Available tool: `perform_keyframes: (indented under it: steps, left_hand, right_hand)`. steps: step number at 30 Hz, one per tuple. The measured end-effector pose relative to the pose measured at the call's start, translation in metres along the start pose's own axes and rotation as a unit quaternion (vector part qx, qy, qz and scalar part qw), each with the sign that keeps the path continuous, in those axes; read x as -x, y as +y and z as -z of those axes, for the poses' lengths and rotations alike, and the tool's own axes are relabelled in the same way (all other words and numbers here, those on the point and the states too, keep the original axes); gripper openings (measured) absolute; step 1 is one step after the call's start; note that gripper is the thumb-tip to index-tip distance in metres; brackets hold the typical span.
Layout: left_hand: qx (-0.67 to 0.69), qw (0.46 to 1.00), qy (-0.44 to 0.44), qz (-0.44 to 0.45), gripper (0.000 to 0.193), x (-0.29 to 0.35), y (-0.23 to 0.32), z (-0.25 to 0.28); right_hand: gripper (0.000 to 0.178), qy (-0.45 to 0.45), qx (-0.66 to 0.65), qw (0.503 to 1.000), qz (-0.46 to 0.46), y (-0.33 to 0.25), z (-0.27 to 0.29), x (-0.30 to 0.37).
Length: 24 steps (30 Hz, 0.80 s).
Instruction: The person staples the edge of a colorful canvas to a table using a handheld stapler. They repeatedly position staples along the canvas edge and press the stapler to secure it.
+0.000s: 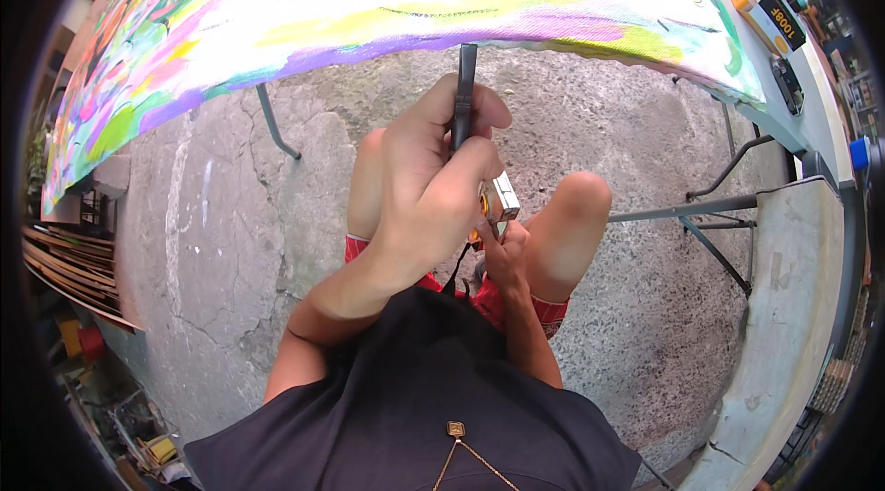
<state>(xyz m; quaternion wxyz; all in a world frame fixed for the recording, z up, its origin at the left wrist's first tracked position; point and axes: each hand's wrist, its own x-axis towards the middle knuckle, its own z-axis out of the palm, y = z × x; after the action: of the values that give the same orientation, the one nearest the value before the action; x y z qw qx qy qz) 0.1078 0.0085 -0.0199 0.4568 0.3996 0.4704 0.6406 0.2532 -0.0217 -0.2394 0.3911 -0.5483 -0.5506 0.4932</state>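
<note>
My left hand (433,168) is closed around a narrow black bar-shaped tool (465,90), held upright with its top at the near edge of a large painted canvas (304,25). Whether tool and canvas touch, I cannot tell. Below and right of it, between my knees, my right hand (507,256) is closed on a small pale, metallic-looking block (504,198). Yellow-orange bits show beside the block, partly hidden behind my left hand. A thin black cord or strap (456,274) hangs beneath my hands.
An orange-and-black carton (770,19) and a small black object (786,83) lie on the grey surface at right. Metal table legs (277,127) stand under the canvas and at right. A pale board (784,307) runs along the right; stacked wooden strips (69,274) lie left.
</note>
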Motion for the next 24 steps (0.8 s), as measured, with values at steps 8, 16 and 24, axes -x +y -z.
perform_keyframes:
  steps: [8,16,24]
  left_hand:
    - [0.017,1.000,0.012,-0.004,0.035,-0.0018,0.0032,-0.0035]
    - [0.002,1.000,0.008,-0.022,0.025,-0.0039,-0.0010,-0.0006]
    - [-0.021,1.000,0.008,0.010,0.016,-0.0050,0.0065,-0.0025]
  right_hand:
    - [0.030,-0.004,0.015,1.000,0.003,-0.0040,0.0000,-0.0078]
    - [0.031,-0.010,0.011,1.000,-0.003,0.0031,0.0001,-0.0072]
    - [0.033,-0.002,0.007,1.000,0.002,-0.0026,-0.0001,-0.0062]
